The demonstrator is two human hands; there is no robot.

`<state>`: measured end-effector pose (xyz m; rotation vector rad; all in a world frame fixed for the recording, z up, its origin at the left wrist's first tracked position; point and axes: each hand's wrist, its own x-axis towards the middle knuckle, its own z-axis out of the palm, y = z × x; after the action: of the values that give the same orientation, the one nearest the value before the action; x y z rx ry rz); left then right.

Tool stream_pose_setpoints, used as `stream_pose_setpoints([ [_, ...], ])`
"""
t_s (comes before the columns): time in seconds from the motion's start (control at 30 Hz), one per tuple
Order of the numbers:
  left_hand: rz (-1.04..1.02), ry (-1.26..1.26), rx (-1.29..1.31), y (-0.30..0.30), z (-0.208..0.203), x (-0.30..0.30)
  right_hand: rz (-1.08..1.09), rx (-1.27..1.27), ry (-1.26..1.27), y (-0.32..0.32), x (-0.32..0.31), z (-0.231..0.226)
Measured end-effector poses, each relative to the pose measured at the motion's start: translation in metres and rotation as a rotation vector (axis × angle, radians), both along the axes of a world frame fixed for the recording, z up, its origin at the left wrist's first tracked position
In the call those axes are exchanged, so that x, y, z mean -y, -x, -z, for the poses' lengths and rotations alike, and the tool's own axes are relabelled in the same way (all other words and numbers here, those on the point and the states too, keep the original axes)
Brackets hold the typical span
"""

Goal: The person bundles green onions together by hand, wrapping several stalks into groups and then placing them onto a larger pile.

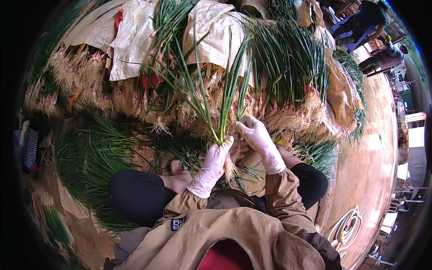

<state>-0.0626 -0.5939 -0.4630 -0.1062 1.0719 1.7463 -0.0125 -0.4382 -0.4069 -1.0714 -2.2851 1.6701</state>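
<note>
My left hand (217, 158), in a white glove, is closed round the lower stems of a few green onions (226, 108). Their long leaves fan upward, and pale roots (231, 170) hang below the fist. Just to the right and slightly higher, my gloved right hand (257, 136) is pinched at the lower part of another green onion (243, 96), whose leaves rise beside the first ones. Its bulb end is partly hidden by the fingers. Both hands are in front of a large pile of green onions (288, 63), roots toward me.
Pale woven sacks (213, 31) lie over parts of the pile. Loose green onions (105, 162) cover the ground to my left, around my crossed legs (139, 193). A coiled hose (346, 229) lies on the wet floor at right. Other people (387, 56) are at the far right.
</note>
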Motion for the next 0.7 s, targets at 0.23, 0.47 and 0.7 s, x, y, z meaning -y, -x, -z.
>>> stream_pose_setpoints([
  [0.23, 0.094, -0.374, 0.366, 0.001, -0.013, 0.000, 0.428, -0.451, 0.227, -0.019, 0.019, 0.085],
  [0.47, 0.218, -0.585, 0.519, 0.004, -0.018, 0.009, 0.089, -0.406, 0.802, -0.021, 0.023, 0.023],
  [0.7, 0.166, -0.554, 0.439, 0.000, -0.015, 0.002, 0.214, -0.331, -0.477, -0.013, 0.026, 0.042],
])
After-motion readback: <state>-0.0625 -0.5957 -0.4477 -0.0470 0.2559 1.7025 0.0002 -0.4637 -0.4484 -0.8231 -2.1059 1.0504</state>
